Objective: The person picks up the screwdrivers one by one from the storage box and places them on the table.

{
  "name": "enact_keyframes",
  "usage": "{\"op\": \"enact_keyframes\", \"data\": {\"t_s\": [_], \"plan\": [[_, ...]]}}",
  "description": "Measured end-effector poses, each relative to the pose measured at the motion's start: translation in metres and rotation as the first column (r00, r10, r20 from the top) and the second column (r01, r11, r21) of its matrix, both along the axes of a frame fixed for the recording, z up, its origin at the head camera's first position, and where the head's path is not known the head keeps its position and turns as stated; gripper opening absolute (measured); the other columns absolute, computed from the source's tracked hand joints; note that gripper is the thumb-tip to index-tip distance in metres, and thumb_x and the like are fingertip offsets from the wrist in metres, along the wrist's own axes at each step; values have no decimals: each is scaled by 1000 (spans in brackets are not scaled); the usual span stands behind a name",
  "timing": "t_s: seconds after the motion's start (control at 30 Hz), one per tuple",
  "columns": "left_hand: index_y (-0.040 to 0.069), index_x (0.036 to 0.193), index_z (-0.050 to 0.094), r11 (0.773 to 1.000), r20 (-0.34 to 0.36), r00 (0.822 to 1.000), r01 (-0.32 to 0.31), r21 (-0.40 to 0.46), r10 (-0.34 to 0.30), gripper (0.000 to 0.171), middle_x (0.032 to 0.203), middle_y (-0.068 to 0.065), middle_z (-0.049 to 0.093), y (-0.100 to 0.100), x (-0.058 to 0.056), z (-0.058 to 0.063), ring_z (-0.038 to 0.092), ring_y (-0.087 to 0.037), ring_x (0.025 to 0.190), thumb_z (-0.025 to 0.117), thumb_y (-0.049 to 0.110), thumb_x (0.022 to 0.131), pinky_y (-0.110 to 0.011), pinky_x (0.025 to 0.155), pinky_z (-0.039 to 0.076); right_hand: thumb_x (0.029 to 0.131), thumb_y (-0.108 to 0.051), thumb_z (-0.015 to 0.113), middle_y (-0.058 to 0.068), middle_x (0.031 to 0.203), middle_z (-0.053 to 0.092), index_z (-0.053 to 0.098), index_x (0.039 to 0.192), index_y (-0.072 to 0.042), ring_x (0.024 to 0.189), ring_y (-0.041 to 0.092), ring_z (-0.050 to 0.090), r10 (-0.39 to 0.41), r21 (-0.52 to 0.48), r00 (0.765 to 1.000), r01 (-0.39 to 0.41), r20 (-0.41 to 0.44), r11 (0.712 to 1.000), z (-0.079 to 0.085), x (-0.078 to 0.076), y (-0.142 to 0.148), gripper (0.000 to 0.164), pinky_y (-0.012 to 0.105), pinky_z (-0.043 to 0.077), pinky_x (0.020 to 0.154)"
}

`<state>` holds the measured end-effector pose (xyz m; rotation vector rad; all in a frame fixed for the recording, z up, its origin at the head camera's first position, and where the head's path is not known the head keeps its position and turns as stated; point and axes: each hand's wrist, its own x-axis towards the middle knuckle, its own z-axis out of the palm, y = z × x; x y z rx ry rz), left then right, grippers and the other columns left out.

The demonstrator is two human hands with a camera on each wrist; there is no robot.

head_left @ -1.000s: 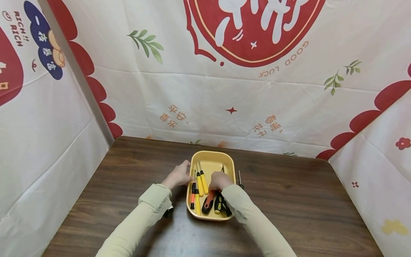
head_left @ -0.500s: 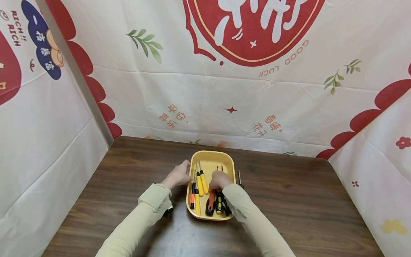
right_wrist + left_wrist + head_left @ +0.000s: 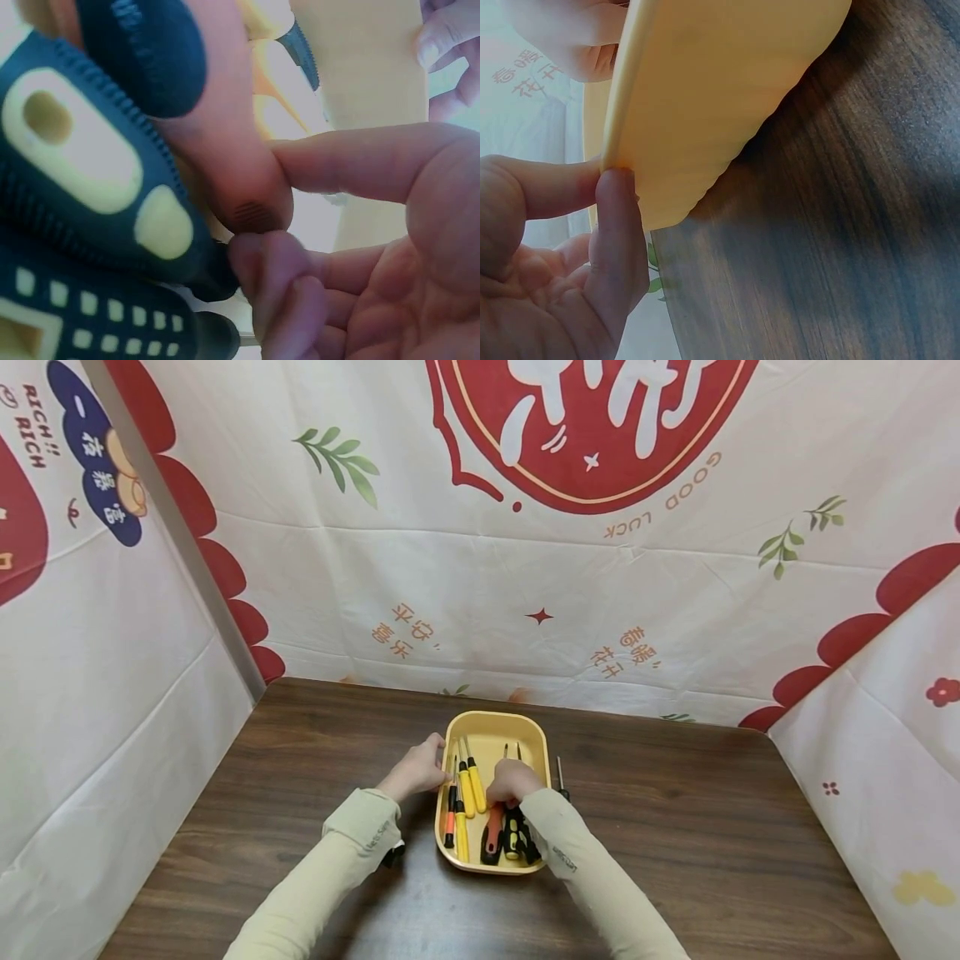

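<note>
A yellow plastic tray (image 3: 495,715) holds several screwdrivers. My left hand (image 3: 417,770) pinches its left rim between thumb and forefinger, plain in the left wrist view. Inside the tray, my right hand (image 3: 514,782) has thumb and fingers on the front end of a red-and-black screwdriver handle (image 3: 225,82). Beside that one lie a black-and-yellow screwdriver (image 3: 512,837) and another dark-handled screwdriver (image 3: 97,307), partly hidden by the right sleeve in the head view. Along the left side sit slim yellow screwdrivers (image 3: 476,789) and a slim orange-and-black screwdriver (image 3: 450,827).
Just right of the tray, another screwdriver (image 3: 559,772) lies on the dark wooden table (image 3: 675,827), partly covered by the right forearm. Printed white cloth (image 3: 465,577) hangs behind the table and along both sides.
In the tray, the red-and-black screwdriver's handle has swung right, now straighter and closer to the black-and-yellow one. Its tip now shows beyond my right hand. My left hand stays on the rim.
</note>
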<state>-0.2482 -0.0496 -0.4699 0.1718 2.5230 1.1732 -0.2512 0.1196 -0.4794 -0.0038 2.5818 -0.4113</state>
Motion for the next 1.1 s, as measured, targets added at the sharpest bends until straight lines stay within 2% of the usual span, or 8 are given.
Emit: {"op": "enact_keyframes", "data": {"t_s": [0.43, 0.6, 0.77, 0.97, 1.1], "plan": [[-1, 121, 41, 1000, 10, 1000, 0, 11, 0, 49, 77, -11, 56, -1, -1, -1, 57, -19, 62, 65, -2, 78, -28, 56, 50, 73, -7, 59, 3, 50, 48, 50, 62, -8, 39, 12, 46, -26, -78, 999, 28, 29, 997, 6, 4, 1, 14, 22, 35, 36], [-1, 121, 41, 1000, 1, 1000, 8, 6, -8, 49, 77, -10, 56, -1, 0, -1, 57, -19, 62, 64, -2, 79, -27, 55, 49, 73, -6, 57, 3, 49, 49, 52, 60, -6, 37, 11, 45, -49, -170, 997, 58, 58, 984, 4, 5, 4, 14, 21, 36, 35], [-1, 119, 41, 1000, -8, 1000, 9, 15, -9, 47, 76, -10, 57, -1, 0, -1, 59, -21, 64, 65, -3, 78, -27, 54, 48, 76, -5, 57, 3, 43, 47, 58, 55, -3, 35, 11, 46, -46, -269, 992, 76, 117, 960, 1, 6, 5, 22, 21, 37, 35], [0, 118, 42, 1000, 23, 1000, -8, 25, 7, 47, 77, -12, 57, -1, -2, -4, 58, -20, 63, 65, -4, 77, -29, 56, 49, 77, -6, 58, 2, 42, 47, 59, 54, -4, 36, 11, 48, -15, -278, 995, 43, 102, 960, 1, 10, 5, 23, 21, 39, 37], [-1, 115, 41, 1000, -1, 1000, 17, 21, -17, 46, 74, -11, 56, -2, -3, -6, 56, -18, 59, 65, -4, 76, -27, 53, 49, 76, -4, 57, 2, 42, 47, 58, 54, -4, 37, 12, 48, -9, -271, 997, 29, 76, 962, 3, 11, 4, 22, 22, 40, 38]]}}
